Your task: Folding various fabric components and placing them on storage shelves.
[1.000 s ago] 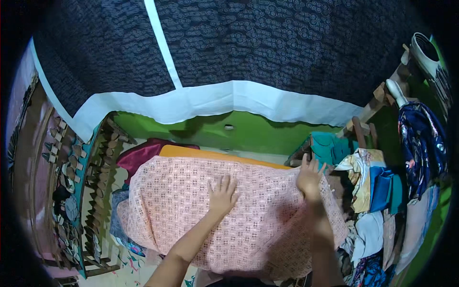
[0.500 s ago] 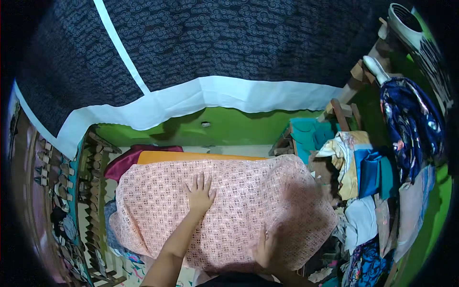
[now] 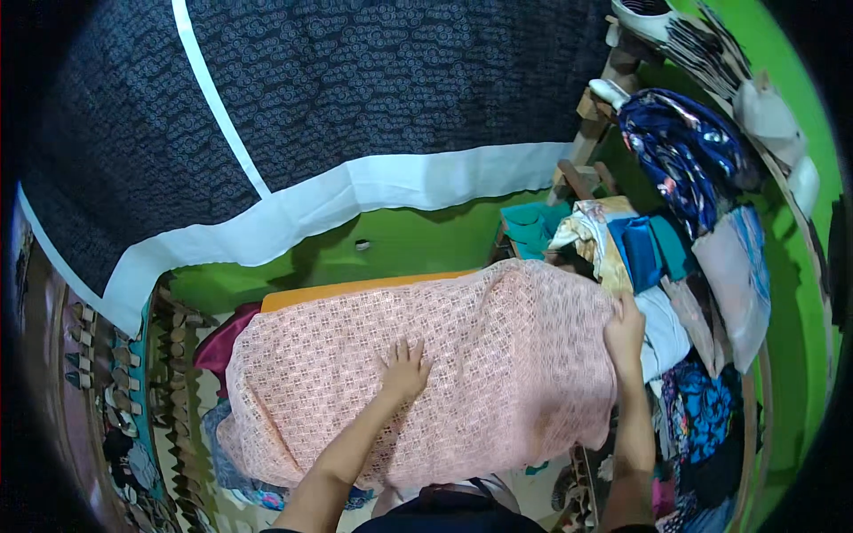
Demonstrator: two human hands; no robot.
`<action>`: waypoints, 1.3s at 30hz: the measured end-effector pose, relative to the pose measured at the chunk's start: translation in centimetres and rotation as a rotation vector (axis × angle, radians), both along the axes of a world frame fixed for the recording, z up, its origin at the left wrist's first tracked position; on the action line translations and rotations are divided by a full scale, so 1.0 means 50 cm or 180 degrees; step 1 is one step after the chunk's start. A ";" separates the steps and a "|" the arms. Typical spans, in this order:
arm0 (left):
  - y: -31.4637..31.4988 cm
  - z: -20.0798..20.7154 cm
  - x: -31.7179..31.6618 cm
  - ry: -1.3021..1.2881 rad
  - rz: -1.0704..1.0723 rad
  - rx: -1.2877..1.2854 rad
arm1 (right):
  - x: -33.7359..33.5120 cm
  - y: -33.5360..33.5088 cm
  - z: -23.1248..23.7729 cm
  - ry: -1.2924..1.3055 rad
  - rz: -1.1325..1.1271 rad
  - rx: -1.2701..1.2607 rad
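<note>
Pink openwork lace cloth (image 3: pixel 462 355) is spread across a table in front of me, its right part raised and bunched. My left hand (image 3: pixel 406 373) lies flat on the middle of it, fingers spread. At the cloth's right edge my right hand (image 3: pixel 626 336) is closed on the edge, with its fingertips partly hidden by the lace. A strip of orange-yellow surface (image 3: pixel 355 290) shows beyond the cloth's far edge. Dark red satin fabric (image 3: pixel 226 346) pokes out at the far left corner.
Folded clothes, among them a blue cloth (image 3: pixel 636 249) and a white cloth (image 3: pixel 665 333), are piled on the right. A navy garment (image 3: pixel 689 151) hangs above them. Wooden racks (image 3: pixel 182 400) stand on the left. A dark patterned curtain (image 3: pixel 391 80) hangs at the back.
My right hand has moved up and rightward to the cloth's right edge and grips it. My left hand still presses flat on the lace. The view has shifted to the right.
</note>
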State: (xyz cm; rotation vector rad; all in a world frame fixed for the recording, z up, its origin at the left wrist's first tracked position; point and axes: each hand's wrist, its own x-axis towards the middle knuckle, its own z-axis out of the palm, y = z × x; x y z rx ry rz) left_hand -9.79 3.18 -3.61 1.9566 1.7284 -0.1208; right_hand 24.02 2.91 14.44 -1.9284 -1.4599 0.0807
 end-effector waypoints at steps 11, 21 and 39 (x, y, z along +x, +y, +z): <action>-0.029 0.149 0.155 -0.3901 -0.0023 -0.1379 | -0.127 -0.126 -0.058 0.0148 0.1217 -0.1397; -0.137 0.120 0.398 -0.3877 -0.0391 -0.1131 | -0.015 -0.038 -0.053 -0.0052 0.1002 -0.0810; 0.188 -0.074 0.266 -0.1116 -0.0200 0.1435 | 0.172 0.080 -0.074 -0.0555 0.1138 -0.1541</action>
